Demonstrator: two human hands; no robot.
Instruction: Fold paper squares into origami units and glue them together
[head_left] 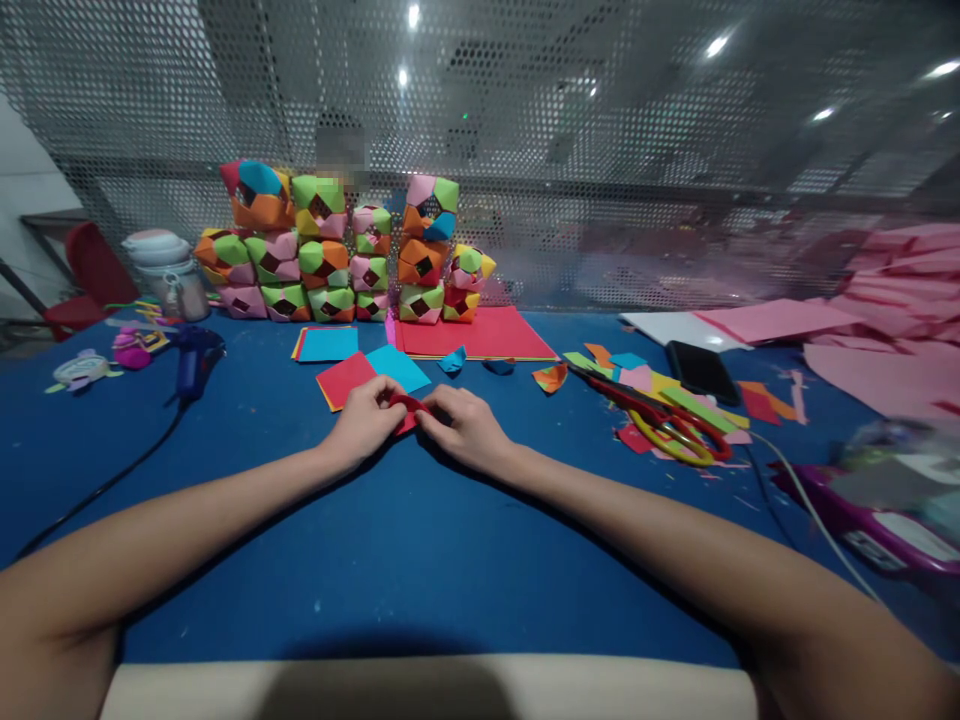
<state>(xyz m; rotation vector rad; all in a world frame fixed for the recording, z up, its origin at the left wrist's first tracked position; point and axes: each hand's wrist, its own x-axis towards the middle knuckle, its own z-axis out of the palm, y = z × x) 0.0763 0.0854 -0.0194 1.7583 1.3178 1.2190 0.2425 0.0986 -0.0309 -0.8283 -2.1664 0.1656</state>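
Now the left hand (pixel 365 420) and right hand (pixel 469 427) pinch opposite ends of the red paper (pixel 407 418), each grip apparently steadying it for the other.

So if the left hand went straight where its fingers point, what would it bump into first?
Probably the right hand, just past the red paper that the left hand holds. Exactly how they line up in depth is hard to tell.

Table (pixel 420 570): glue gun (pixel 191 362) lies left; paper piece (pixel 408 414) between left hand (pixel 366 424) and right hand (pixel 466 426); paper squares (pixel 345 380) behind; paper balls (pixel 321 262) stacked beyond; scissors (pixel 646 402) on scraps (pixel 637 377), right; phone (pixel 703 372) behind scissors.
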